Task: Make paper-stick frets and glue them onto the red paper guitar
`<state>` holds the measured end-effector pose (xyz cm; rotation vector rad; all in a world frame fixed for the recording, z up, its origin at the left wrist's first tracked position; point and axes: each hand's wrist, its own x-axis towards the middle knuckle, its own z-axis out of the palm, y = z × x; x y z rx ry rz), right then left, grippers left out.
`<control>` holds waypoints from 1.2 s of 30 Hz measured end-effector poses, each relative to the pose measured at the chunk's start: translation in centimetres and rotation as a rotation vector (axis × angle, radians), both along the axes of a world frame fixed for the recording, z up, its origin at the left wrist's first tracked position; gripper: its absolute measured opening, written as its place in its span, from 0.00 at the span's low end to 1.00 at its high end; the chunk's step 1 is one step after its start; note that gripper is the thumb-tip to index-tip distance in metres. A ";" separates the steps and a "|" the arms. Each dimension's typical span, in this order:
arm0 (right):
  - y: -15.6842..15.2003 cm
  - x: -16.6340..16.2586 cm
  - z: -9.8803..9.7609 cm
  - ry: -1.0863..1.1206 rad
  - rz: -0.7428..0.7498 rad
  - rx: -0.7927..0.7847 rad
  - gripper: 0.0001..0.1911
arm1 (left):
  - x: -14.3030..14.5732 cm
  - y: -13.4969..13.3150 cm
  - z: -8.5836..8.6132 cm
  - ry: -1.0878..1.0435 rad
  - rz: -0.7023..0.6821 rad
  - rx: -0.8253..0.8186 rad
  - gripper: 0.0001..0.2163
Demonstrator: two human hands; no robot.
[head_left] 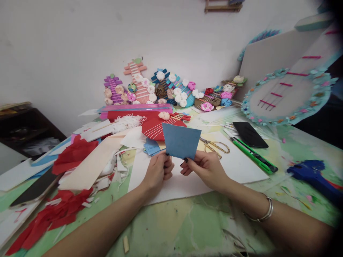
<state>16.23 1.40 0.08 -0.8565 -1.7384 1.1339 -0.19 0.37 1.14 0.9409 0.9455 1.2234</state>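
Observation:
Between both hands a blue piece of paper is held up, wider at its top than at its bottom. My left hand pinches its lower left corner, and my right hand pinches the lower right edge. Beneath them a large white sheet lies on the table. Smaller blue paper pieces rest behind my left hand. Gold-handled scissors lie just past my right hand, their blades partly hidden by the blue piece. Behind it sits a red guitar-shaped craft with white strings.
Right of the sheet are a green cutter knife, a black phone and a blue glue gun. Red crepe paper and white scraps clutter the left. Several flower-decorated crafts line the wall beside a large blue-edged one.

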 end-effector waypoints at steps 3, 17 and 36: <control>0.0 0.0 0.0 0.043 0.017 -0.043 0.11 | 0.0 -0.1 0.1 0.019 -0.009 0.018 0.09; 0.0 -0.2 0.2 0.129 0.059 -0.151 0.13 | 0.0 -0.3 0.5 0.064 -0.013 0.034 0.07; 0.7 0.2 0.8 0.238 0.108 -0.279 0.14 | -1.2 0.6 0.5 0.134 -0.215 0.012 0.12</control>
